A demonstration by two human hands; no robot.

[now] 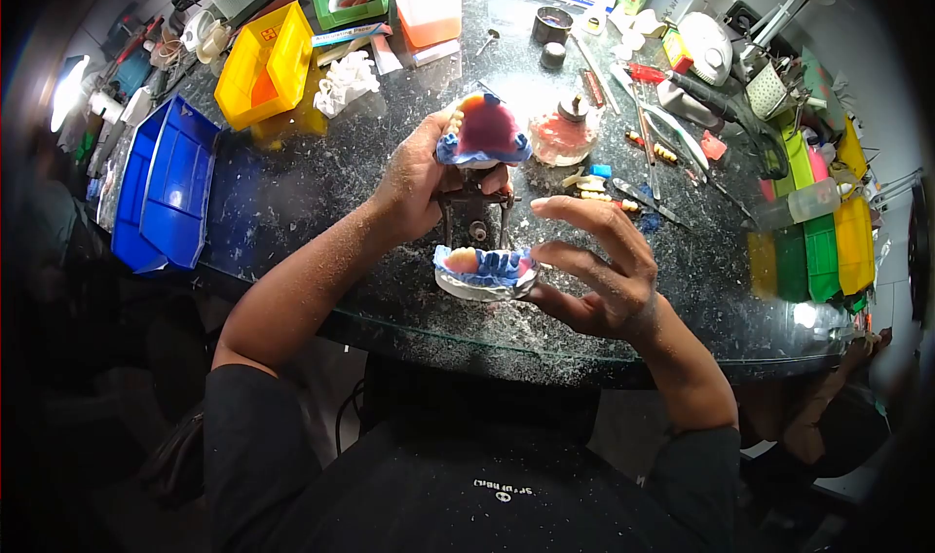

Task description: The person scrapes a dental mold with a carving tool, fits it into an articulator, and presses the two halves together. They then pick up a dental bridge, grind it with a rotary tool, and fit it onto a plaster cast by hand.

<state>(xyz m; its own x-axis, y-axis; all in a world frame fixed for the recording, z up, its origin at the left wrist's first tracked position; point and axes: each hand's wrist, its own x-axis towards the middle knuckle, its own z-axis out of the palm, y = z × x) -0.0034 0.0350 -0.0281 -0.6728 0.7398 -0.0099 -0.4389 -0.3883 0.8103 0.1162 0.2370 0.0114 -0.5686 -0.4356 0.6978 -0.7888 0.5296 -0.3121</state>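
Observation:
A dental articulator point(477, 230) is hinged wide, with its metal frame between two casts. Its upper cast point(487, 134) has a pink palate, blue wax along the edge and some cream teeth. The lower cast point(482, 282) is white plaster with blue wax and a few cream teeth. My left hand point(421, 168) is closed around the upper part from behind; its fingertips show under the upper cast. At the lower cast's right end, my right hand point(604, 271) grips the edge between thumb and middle finger, index finger raised.
Blue bins point(170, 188) and a yellow bin point(265, 64) stand left. Behind the articulator sits a pink-and-white cast point(565, 132). Strips of teeth point(609, 198), a knife point(654, 204) and a handpiece point(696, 95) lie right. White dust covers the dark table point(292, 212).

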